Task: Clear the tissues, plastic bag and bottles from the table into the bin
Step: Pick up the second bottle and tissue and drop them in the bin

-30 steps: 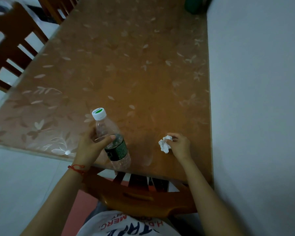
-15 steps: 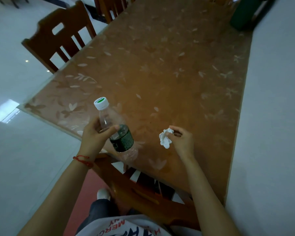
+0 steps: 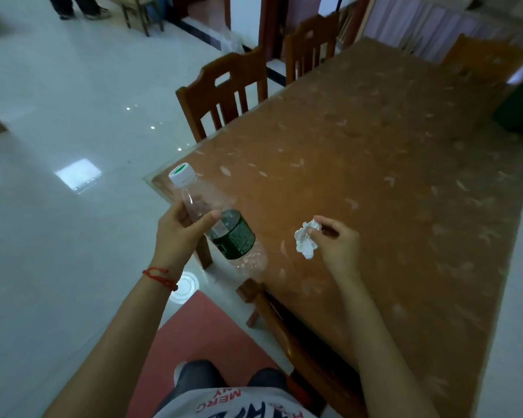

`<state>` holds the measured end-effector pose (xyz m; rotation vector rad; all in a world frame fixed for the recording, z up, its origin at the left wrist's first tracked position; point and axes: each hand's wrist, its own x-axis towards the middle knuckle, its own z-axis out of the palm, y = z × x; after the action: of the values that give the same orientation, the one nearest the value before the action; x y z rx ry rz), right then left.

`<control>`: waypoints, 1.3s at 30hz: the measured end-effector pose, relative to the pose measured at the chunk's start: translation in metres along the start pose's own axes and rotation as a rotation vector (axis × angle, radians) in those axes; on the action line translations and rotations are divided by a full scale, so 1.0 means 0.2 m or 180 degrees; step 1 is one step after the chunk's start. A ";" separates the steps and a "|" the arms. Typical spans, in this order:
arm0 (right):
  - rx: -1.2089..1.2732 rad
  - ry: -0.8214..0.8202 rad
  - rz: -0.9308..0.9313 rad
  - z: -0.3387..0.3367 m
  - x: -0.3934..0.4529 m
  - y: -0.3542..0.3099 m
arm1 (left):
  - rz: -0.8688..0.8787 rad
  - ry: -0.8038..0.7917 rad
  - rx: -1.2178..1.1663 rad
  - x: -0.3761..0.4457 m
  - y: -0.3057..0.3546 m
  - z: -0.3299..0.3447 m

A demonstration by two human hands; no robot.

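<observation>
My left hand (image 3: 180, 233) grips a clear plastic bottle (image 3: 221, 221) by its upper part; it has a white cap and a dark green label, and it is tilted with the cap up and to the left, above the table's near corner. My right hand (image 3: 335, 242) pinches a crumpled white tissue (image 3: 306, 242) between thumb and fingers, just above the brown table (image 3: 375, 182) with its leaf-patterned cover. No bin is clearly in view.
Wooden chairs (image 3: 224, 95) stand along the table's left side, and another is tucked in at the near end (image 3: 284, 321). A dark green object (image 3: 520, 110) sits at the table's far right edge. A white wall runs along the right. Pale tiled floor (image 3: 58, 131) spreads left.
The view has swung left, bringing floor and chairs into sight. Both hands keep their hold, and the bottle and tissue have lifted slightly off the table toward the near corner.
</observation>
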<state>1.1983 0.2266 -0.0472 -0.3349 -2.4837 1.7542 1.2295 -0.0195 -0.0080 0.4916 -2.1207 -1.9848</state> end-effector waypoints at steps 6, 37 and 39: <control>0.0003 -0.0313 -0.0182 0.42 -0.04 -0.22 | -0.0002 0.0347 -0.0099 0.10 -0.01 -0.42; -0.0245 -0.2555 -0.0677 2.49 -0.20 -0.79 | -0.0922 0.2434 -0.0501 0.47 -0.39 -2.08; -0.0262 -0.2600 -0.0634 2.61 -0.11 -0.84 | -0.0926 0.2456 -0.0507 0.61 -0.39 -2.13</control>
<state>1.0978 -0.3131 -0.0655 0.7581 -2.9330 1.9668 1.2802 -0.4640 -0.0598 1.3339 -1.4573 -1.6641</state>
